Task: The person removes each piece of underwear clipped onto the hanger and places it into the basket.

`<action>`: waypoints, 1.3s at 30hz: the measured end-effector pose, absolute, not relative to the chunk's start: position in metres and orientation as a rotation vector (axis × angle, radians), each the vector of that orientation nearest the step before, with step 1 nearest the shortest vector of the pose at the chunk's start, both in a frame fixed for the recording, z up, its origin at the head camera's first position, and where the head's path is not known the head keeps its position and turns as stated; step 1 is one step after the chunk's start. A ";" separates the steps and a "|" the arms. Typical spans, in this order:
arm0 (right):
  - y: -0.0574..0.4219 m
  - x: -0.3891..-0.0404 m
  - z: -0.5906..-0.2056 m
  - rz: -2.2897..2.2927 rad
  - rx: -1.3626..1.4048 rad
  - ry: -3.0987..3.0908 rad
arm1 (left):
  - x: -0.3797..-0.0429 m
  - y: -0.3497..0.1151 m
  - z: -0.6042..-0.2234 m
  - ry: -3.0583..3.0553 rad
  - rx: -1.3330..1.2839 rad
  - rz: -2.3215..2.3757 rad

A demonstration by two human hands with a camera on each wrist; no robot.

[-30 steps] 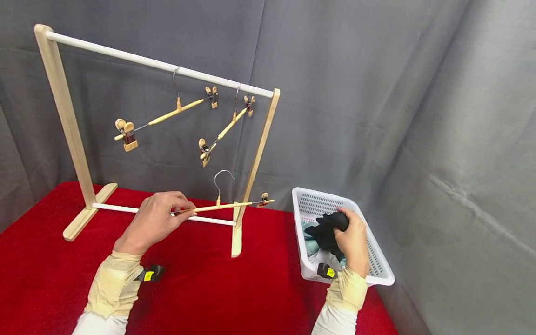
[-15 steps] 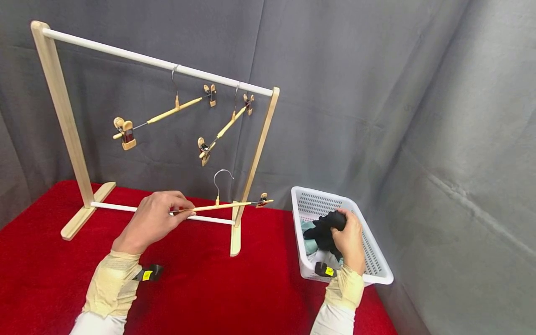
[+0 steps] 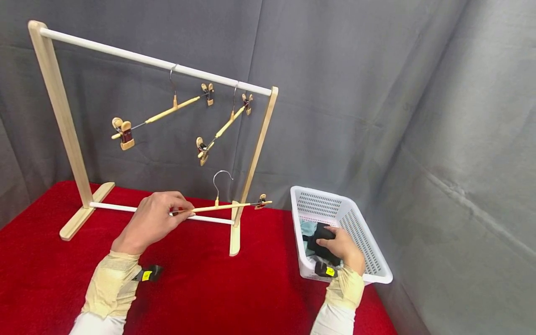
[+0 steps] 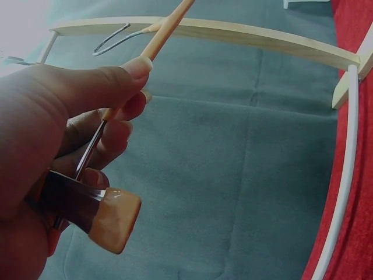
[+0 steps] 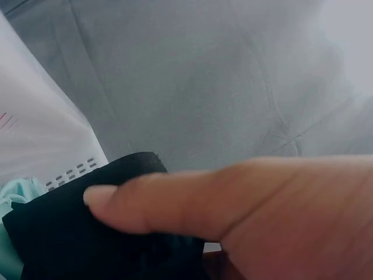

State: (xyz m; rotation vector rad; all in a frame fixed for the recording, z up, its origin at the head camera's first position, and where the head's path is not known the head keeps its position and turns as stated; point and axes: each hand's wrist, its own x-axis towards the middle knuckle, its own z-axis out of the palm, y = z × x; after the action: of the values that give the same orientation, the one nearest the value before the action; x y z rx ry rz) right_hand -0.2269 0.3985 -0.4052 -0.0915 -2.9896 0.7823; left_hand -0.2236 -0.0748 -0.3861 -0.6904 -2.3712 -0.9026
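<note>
My left hand (image 3: 155,218) pinches a wooden clip hanger (image 3: 222,207) near its left end, with the metal hook pointing up. One clip (image 4: 111,216) of this hanger lies below the fingers in the left wrist view; its other clip (image 3: 261,201) is free at the right end. Inside the white basket (image 3: 298,204), my right hand (image 3: 345,249) holds a piece of black cloth (image 3: 320,244). The thumb lies across the black fabric in the right wrist view, while the other fingers are mostly hidden. Mint-green cloth (image 3: 308,228) shows beside it.
A wooden rack (image 3: 63,116) with white rods stands on the red cloth (image 3: 201,288) at the left. Two more clip hangers, a left one (image 3: 171,109) and a right one (image 3: 228,125), hang from its top rod. A grey curtain (image 3: 335,93) backs everything.
My right hand has moved down into the basket with the black cloth, which now looks flatter and less bunched. The left hand and its hanger have stayed almost still.
</note>
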 end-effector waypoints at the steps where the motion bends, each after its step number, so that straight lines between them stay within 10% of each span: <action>1: 0.398 -0.227 -0.405 0.790 -0.096 -2.991 | -0.223 -0.075 -0.386 -2.374 -0.689 -0.903; 39: 0.337 -0.213 -0.339 1.014 0.366 -2.108 | -0.214 -0.142 -0.389 -2.332 -0.593 -0.751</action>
State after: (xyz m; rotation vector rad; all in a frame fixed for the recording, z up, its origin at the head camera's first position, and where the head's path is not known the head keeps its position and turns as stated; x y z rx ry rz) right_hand -0.2126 0.3371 -0.3386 0.3660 -2.1084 1.0138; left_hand -0.2135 -0.1422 -0.3887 -0.5927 -2.3316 -0.7514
